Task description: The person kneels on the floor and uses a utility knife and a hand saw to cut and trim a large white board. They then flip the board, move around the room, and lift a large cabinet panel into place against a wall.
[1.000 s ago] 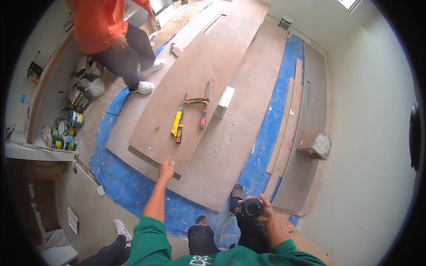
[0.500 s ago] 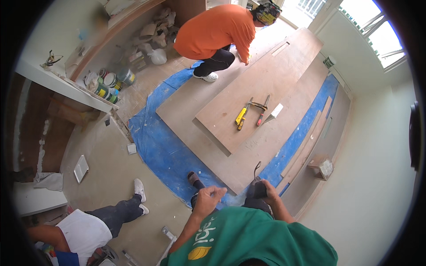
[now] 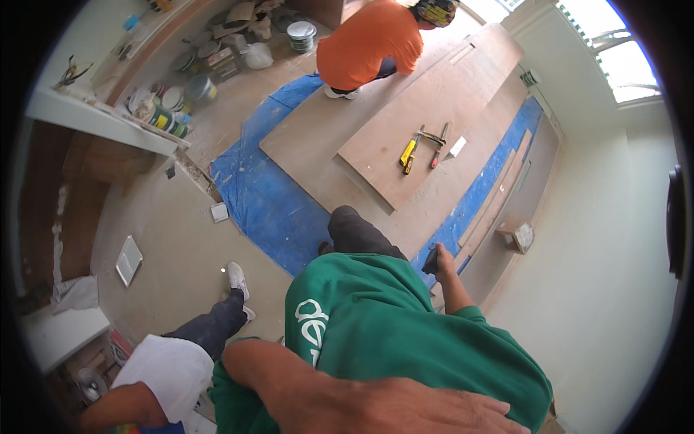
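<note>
Head view, the only angle here. The right hand [image 3: 442, 262] is out in front of the green shirt [image 3: 405, 340], closed around a small dark object [image 3: 431, 260]. The object pokes out on the left side of the fist, right at the fingers. Can't tell what it actually is, it's too small and half covered. It hangs over the edge of the lowest plywood sheet [image 3: 311, 141], where that sheet meets the blue tarp [image 3: 260, 195].

The left hand [image 3: 455, 414] is way down at the bottom of the picture. Its bare forearm is folded across the body, and the fingers are flat and stretched out against the green shirt, holding nothing. It's well apart from the dark object, with most of the shirt in between.

Further out, a smaller board [image 3: 426, 108] lies on top of the stacked sheets. On it are a yellow tool [image 3: 408, 153], a red-handled tool [image 3: 437, 155] just beside that, and a little white block [image 3: 457, 147]. A person in an orange shirt [image 3: 369, 43] crouches at the far end of the sheets.

Another person's leg and white shoe [image 3: 236, 278] show at lower left. Paint cans [image 3: 170, 119] sit along the left wall.
</note>
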The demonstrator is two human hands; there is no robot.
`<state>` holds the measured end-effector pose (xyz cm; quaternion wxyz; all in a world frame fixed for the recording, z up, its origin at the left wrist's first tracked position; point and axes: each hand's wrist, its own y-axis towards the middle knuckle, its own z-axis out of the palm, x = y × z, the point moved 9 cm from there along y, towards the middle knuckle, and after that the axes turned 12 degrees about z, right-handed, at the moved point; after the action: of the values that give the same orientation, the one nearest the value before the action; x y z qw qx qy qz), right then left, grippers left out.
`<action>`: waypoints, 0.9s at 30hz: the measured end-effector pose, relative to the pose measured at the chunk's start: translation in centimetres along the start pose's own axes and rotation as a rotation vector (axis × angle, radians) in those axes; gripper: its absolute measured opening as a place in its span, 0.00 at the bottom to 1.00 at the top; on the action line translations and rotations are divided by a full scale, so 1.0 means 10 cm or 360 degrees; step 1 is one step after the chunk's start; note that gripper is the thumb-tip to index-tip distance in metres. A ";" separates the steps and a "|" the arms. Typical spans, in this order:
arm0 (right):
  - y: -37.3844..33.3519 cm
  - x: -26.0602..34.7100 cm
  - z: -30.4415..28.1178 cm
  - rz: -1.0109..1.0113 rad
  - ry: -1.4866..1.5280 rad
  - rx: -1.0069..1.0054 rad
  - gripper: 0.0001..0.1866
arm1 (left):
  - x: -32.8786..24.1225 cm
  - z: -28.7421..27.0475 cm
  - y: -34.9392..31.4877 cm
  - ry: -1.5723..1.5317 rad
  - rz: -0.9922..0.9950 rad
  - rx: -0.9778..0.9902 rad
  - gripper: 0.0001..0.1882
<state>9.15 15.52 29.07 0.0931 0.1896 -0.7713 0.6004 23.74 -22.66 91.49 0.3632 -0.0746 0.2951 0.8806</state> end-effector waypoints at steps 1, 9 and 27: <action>0.12 -0.14 0.02 0.0025 -0.0059 -0.0053 0.23 | -0.08 -0.08 0.06 0.0145 -0.0222 -0.0015 0.40; 0.13 0.12 1.35 0.0093 0.0168 0.0000 0.24 | -0.30 -1.65 1.33 0.0196 -0.0314 0.0731 0.17; -2.88 4.47 5.61 -0.1389 -0.0325 0.0767 0.27 | 1.45 -5.66 2.54 0.0498 -0.1751 -0.0877 0.39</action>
<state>-15.17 -52.49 56.60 0.2129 0.5682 -0.4647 0.6449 -8.83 -60.77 52.14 0.6825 -0.4340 0.0256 0.5875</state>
